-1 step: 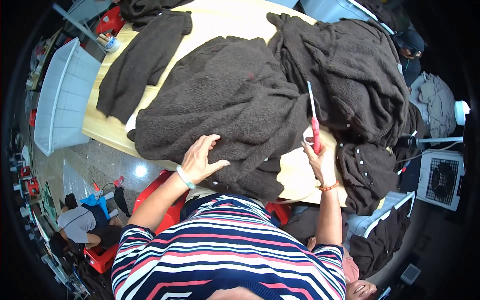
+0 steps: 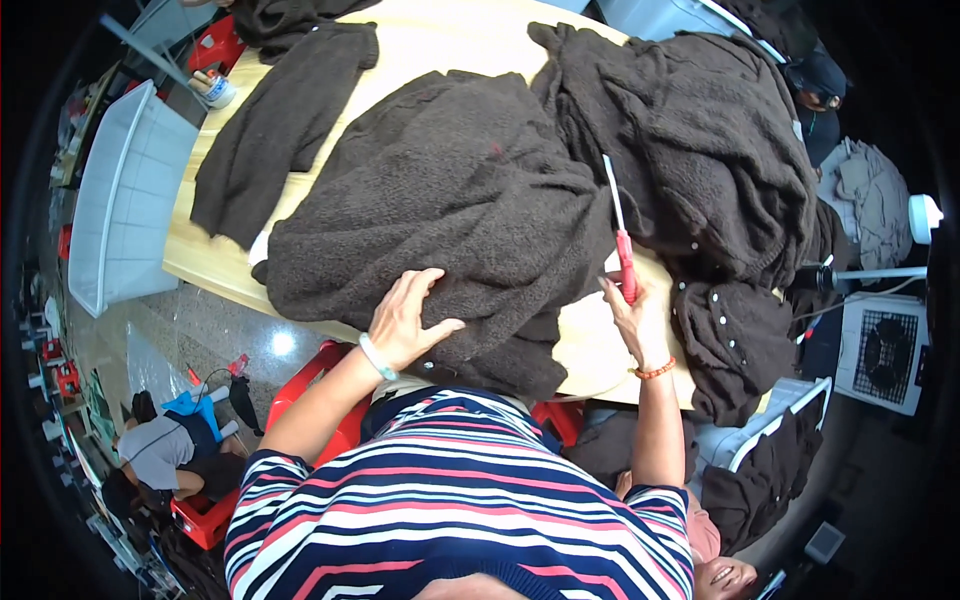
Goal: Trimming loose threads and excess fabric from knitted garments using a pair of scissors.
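Observation:
A dark brown knitted sweater lies bunched across the table before me, with a small red mark on its upper face. My left hand rests on its near edge, palm down, the thumb spread from the fingers and nothing held. To the right of the sweater, my right hand grips a pair of red-handled scissors, seen edge-on. Their slim, pale blades point away from me, over the meeting edges of this sweater and another brown knit garment.
A flat brown knit piece lies at the left of the wooden table. Buttoned brown knitwear hangs at the right edge. A white bin stands left, and a tool cup sits on the far-left corner. Other people are nearby.
The scissors' tip has swung slightly left. My left hand stays on the sweater, and the whole view has shifted a little.

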A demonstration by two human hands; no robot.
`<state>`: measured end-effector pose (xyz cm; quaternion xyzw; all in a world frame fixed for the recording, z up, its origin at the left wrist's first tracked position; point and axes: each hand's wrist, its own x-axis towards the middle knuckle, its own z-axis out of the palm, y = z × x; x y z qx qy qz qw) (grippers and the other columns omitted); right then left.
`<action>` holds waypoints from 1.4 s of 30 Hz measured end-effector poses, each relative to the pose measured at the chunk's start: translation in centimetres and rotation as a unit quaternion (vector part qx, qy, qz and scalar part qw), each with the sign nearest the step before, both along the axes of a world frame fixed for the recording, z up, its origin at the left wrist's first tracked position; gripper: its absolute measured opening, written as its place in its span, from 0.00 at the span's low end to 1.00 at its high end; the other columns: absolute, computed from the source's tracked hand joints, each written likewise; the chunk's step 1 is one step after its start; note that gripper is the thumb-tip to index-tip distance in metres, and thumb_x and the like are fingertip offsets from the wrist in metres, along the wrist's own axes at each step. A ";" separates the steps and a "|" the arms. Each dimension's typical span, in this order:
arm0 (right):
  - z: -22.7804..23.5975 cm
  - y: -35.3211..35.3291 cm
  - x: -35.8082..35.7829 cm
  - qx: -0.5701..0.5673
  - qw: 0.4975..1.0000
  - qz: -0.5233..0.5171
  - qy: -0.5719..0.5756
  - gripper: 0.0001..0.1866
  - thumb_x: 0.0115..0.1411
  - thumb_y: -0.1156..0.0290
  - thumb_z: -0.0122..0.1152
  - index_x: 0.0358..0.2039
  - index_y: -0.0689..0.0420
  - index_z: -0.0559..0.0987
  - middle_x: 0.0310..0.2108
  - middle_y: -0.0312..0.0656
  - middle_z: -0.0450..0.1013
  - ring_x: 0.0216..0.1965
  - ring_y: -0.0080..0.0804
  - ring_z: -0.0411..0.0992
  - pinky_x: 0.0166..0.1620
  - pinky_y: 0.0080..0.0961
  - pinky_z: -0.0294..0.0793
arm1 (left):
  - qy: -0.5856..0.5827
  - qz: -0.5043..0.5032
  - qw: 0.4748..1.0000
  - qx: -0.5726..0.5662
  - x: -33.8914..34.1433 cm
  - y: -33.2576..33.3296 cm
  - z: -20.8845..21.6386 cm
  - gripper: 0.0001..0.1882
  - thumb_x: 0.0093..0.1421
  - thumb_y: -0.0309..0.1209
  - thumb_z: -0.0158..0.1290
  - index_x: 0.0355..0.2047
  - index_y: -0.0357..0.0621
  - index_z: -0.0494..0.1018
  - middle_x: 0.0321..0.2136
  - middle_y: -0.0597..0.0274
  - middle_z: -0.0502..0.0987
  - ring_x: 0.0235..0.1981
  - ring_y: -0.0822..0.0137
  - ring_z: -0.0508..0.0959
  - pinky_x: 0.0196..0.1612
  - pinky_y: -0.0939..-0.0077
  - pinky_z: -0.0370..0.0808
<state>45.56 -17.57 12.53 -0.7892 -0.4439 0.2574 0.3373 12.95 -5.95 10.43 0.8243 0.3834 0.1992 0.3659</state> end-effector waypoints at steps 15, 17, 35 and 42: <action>4.2 -3.1 -0.7 -0.009 0.991 -0.062 -0.116 0.13 0.60 0.68 0.63 0.39 0.62 0.72 0.28 0.53 0.72 0.29 0.52 0.72 0.34 0.40 0.71 | -0.226 0.036 0.940 -0.251 14.2 9.7 -1.5 0.10 0.59 0.32 0.60 0.32 0.37 0.76 0.27 0.68 0.78 0.28 0.78 0.75 0.30 0.81 0.72; 5.1 -2.6 -1.3 -0.017 0.995 -0.051 -0.079 0.14 0.61 0.69 0.61 0.43 0.60 0.69 0.28 0.54 0.73 0.30 0.54 0.73 0.34 0.40 0.71 | -0.305 0.060 0.902 -0.299 14.9 11.9 -0.1 0.10 0.61 0.33 0.59 0.32 0.38 0.77 0.28 0.69 0.78 0.28 0.78 0.74 0.31 0.83 0.72; 8.2 -0.8 -4.9 -0.152 0.946 0.256 -0.129 0.12 0.57 0.66 0.63 0.37 0.56 0.74 0.21 0.49 0.73 0.26 0.50 0.75 0.33 0.40 0.73 | -0.360 0.108 0.780 -0.501 15.1 13.0 -7.9 0.20 0.65 0.39 0.54 0.49 0.36 0.73 0.45 0.56 0.78 0.44 0.64 0.78 0.49 0.72 0.76; 8.5 -0.8 -4.8 -0.153 0.959 0.206 -0.117 0.11 0.57 0.69 0.62 0.39 0.56 0.74 0.24 0.50 0.74 0.30 0.50 0.75 0.34 0.42 0.72 | -0.295 0.062 0.796 -0.525 12.7 13.6 -5.3 0.22 0.66 0.38 0.53 0.54 0.34 0.69 0.50 0.55 0.75 0.47 0.64 0.76 0.52 0.72 0.74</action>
